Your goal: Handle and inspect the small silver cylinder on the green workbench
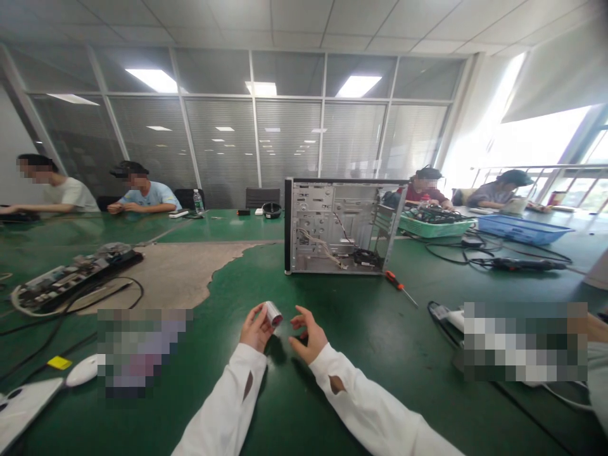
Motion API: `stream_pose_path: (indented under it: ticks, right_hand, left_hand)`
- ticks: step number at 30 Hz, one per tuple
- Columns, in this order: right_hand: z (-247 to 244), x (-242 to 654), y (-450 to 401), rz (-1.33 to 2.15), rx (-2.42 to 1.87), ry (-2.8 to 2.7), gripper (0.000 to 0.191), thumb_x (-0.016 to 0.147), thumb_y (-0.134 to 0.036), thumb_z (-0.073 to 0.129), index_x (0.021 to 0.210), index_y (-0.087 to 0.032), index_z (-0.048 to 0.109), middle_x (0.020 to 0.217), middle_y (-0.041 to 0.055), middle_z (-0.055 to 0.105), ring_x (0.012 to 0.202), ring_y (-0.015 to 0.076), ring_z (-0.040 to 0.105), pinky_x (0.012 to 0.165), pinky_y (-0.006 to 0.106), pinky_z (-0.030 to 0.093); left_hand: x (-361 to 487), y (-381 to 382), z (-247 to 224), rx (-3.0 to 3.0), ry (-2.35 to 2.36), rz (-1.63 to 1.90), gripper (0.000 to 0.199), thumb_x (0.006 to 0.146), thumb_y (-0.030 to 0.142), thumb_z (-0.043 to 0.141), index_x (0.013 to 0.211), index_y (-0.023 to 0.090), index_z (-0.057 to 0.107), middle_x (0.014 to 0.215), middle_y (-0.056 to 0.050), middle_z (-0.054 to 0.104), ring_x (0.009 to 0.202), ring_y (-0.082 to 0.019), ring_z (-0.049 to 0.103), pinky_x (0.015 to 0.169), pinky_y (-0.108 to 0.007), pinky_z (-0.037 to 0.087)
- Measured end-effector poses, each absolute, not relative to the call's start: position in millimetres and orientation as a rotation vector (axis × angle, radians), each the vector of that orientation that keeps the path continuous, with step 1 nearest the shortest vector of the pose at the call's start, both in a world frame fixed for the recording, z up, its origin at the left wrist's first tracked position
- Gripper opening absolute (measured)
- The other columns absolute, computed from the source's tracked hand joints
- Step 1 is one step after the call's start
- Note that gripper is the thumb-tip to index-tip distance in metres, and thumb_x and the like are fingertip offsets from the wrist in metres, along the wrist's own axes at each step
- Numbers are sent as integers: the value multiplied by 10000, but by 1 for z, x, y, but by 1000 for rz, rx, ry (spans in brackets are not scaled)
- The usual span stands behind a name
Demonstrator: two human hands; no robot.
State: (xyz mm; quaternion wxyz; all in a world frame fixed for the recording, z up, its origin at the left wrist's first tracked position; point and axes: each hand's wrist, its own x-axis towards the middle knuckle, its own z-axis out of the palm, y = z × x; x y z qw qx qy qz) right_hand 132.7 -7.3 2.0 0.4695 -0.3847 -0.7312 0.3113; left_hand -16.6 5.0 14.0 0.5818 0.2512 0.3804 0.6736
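My left hand [255, 329] is closed around a small, shiny silver cylinder [272, 313] with a reddish end, held just above the green table. What kind of thing the cylinder is, I cannot make out. Close by on its right, my right hand [310, 337] hovers with curved fingers apart and nothing in them. Beyond both hands stands an opened computer case [344, 228], its side panel off and cables showing inside. A screwdriver [400, 289] with an orange and black handle lies by the case's lower right corner.
A power strip [78, 278] and black cables lie on the left near a white mouse [84, 370]. At the back right are a green basket [437, 228] of cables and a blue basket [522, 229]. Several people sit around the table [285, 411].
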Motion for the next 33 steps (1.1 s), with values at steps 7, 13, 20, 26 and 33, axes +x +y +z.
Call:
stream_pose_path:
  ticks: [7,13,20,26,33]
  right_hand:
    - [-7,129,-19,892,-837,-1605,554,586,-158,553,1084,-234,322,947,53,493,683,118,521,462,202,407]
    - [-13,130,-8,1186,-689,-1416,602,565,-250,616,1098,-236,335,1122,95,430,885,182,492,512,225,429]
    - [-17,137,7,1453,-619,-1291,638,476,-284,698,1045,-247,411,957,56,524,853,174,513,691,333,425]
    - [-17,136,12,1546,-582,-1202,614,431,-256,723,987,-231,465,865,23,541,731,136,536,672,328,434]
    - [-13,138,9,1622,-580,-1073,482,486,-266,699,932,-191,530,840,31,575,634,97,543,507,194,420]
  left_hand:
    - [-9,-3,13,440,863,1451,136,676,199,567,760,126,490,661,-57,624,592,-133,610,512,-209,486]
    - [-4,-4,13,561,856,1328,206,650,240,592,789,135,481,622,-33,614,544,-122,598,498,-203,479]
    - [3,-11,21,764,964,1148,220,636,275,596,770,166,460,565,-13,605,483,-106,574,476,-216,472]
    - [3,-12,21,777,1014,1189,209,639,293,589,730,157,457,507,15,570,416,-83,547,417,-184,459]
    - [-1,-5,21,758,957,1095,190,696,279,525,775,112,482,515,-55,614,431,-125,580,386,-178,450]
